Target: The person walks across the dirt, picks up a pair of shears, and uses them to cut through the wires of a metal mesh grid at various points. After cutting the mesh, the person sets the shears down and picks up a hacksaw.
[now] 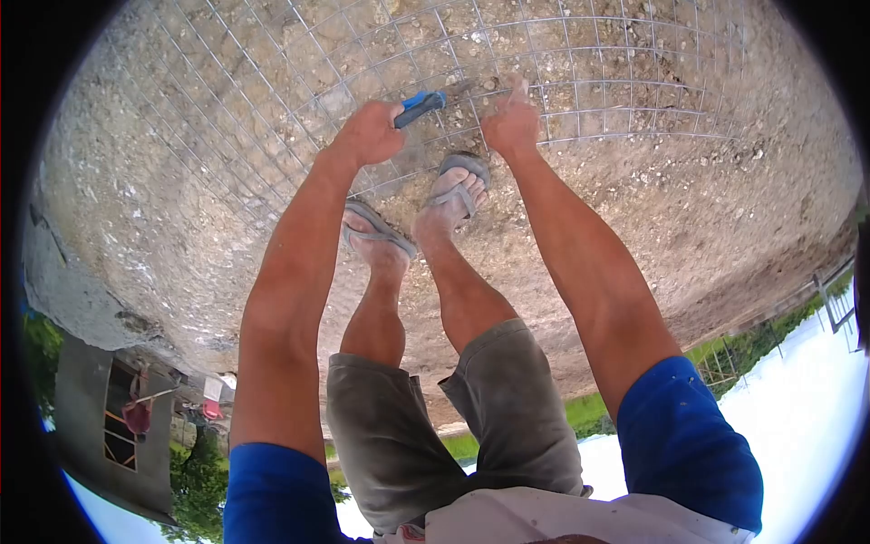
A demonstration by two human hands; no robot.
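Observation:
My left hand (pixel 370 134) is wrapped round one end of a hand tool (pixel 420 108) with a blue part and a dark grey part. The tool points right and slightly away from me, over the wire mesh (pixel 580 82); its exact kind does not show clearly. My right hand (pixel 511 125) is at the near part of the mesh, its fingers curled at the wires and one finger stretched forward. The mesh is a grid of thin metal wires lying on the stony ground (pixel 580 190). My feet in grey flip-flops (pixel 464 166) stand at the mesh's near edge.
Loose gravel and pale dirt surround the mesh. At the lower left stand a grey building (pixel 82 408) with an opening, a person in a dark red top (pixel 137 417) and a red object (pixel 212 410). Grass and a fence-like frame (pixel 838 304) show at the right.

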